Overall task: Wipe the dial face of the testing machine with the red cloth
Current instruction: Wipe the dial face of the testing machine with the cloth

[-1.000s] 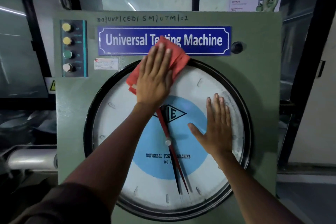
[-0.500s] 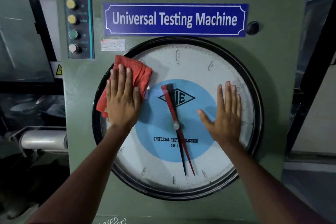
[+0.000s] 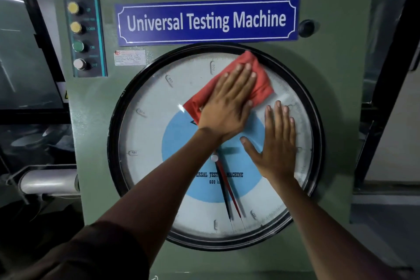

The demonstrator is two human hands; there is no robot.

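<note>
The round dial face (image 3: 154,134), white with a blue centre and a black rim, fills the green machine panel (image 3: 336,88). My left hand (image 3: 229,102) presses the red cloth (image 3: 259,82) flat against the upper right of the glass, fingers spread over the cloth. My right hand (image 3: 277,143) lies flat and open on the right side of the dial, just below the cloth and holding nothing. A red and a black pointer (image 3: 229,198) hang down from the hub.
A blue "Universal Testing Machine" nameplate (image 3: 206,20) sits above the dial. Several push buttons (image 3: 78,36) line a strip at the upper left, a black knob (image 3: 306,27) at the upper right. A metal cylinder (image 3: 47,182) sticks out on the left.
My left hand has swept the red cloth from the dial's left side across to the upper right, after an earlier pass from the top. My right hand stays flat on the right side.
</note>
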